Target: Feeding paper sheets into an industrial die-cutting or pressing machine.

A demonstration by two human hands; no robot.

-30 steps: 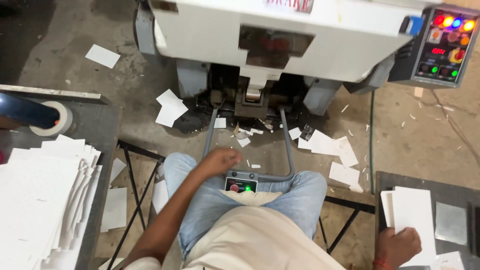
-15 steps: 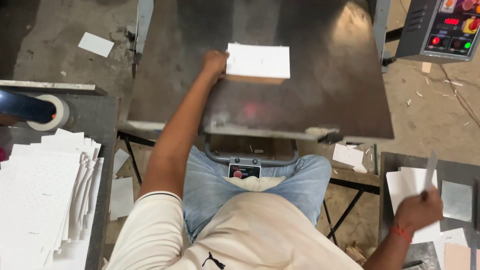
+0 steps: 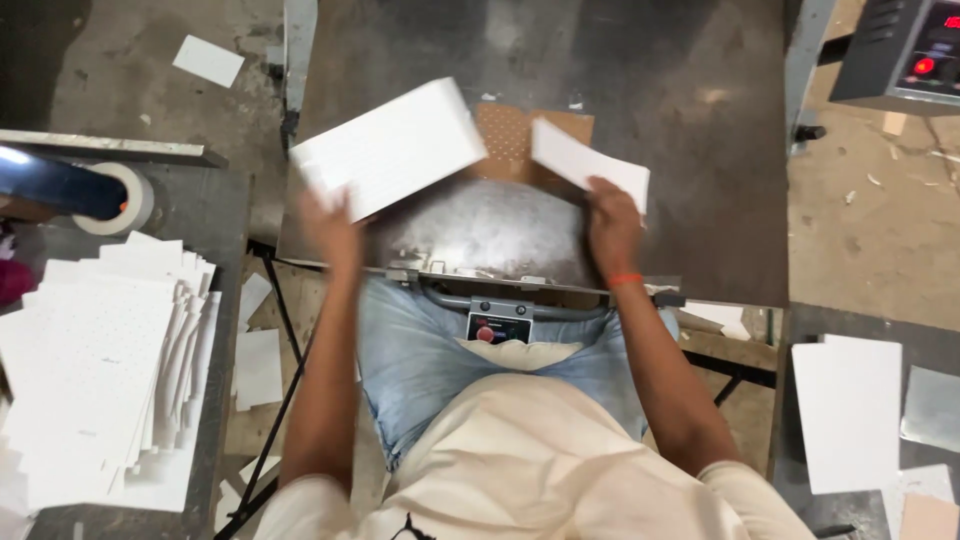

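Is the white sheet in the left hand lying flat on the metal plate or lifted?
Lifted: the left hand holds the white sheet tilted above the metal plate.

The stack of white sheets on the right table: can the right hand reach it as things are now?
Probably yes, though not at once. The stack of white sheets lies uncovered beside the person's right arm, with nothing in between. But the right hand now holds a white sheet over the metal plate.
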